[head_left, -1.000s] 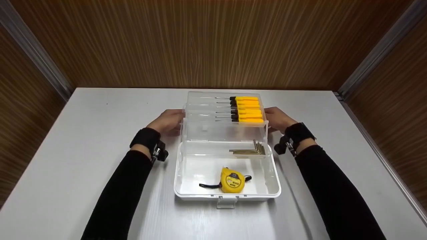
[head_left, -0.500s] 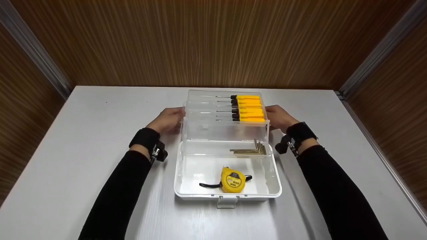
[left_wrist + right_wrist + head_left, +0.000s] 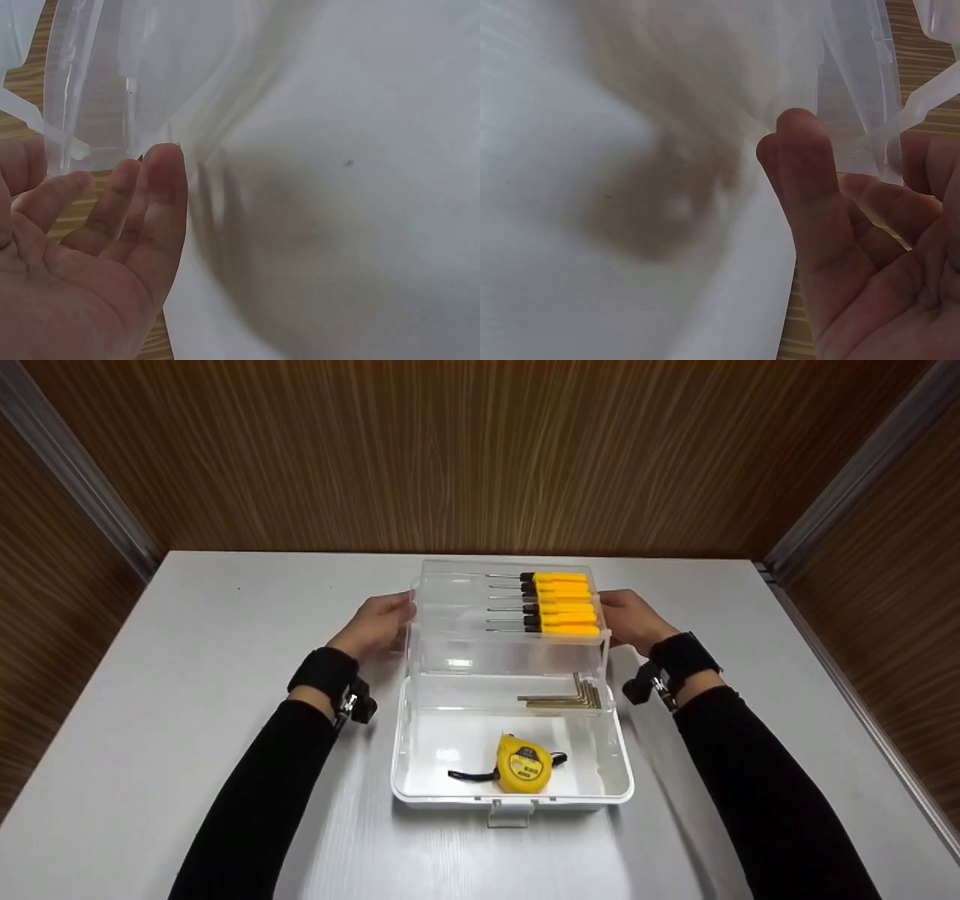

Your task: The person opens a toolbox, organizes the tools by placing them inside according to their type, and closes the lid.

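Note:
A clear plastic toolbox (image 3: 510, 799) stands open on the white table (image 3: 187, 660). Its raised upper tray (image 3: 465, 600) carries several yellow-handled screwdrivers (image 3: 559, 604). My left hand (image 3: 391, 616) presses the tray's left side and my right hand (image 3: 616, 613) presses its right side. In the left wrist view my left hand (image 3: 112, 225) lies with loosely straight fingers against the clear plastic (image 3: 97, 90). In the right wrist view my right hand (image 3: 832, 225) touches the clear wall (image 3: 859, 90) the same way. Lower down lie hex keys (image 3: 562, 697) and a yellow tape measure (image 3: 521, 765).
The box's front latch (image 3: 510, 814) hangs open at the near edge. Brown wood-grain walls (image 3: 465, 450) close in the table at the back and both sides. Bare tabletop lies left and right of the box.
Both hands and the upper tray with the screwdrivers have risen slightly and shifted a little away from me. The box base, hex keys and tape measure have stayed put.

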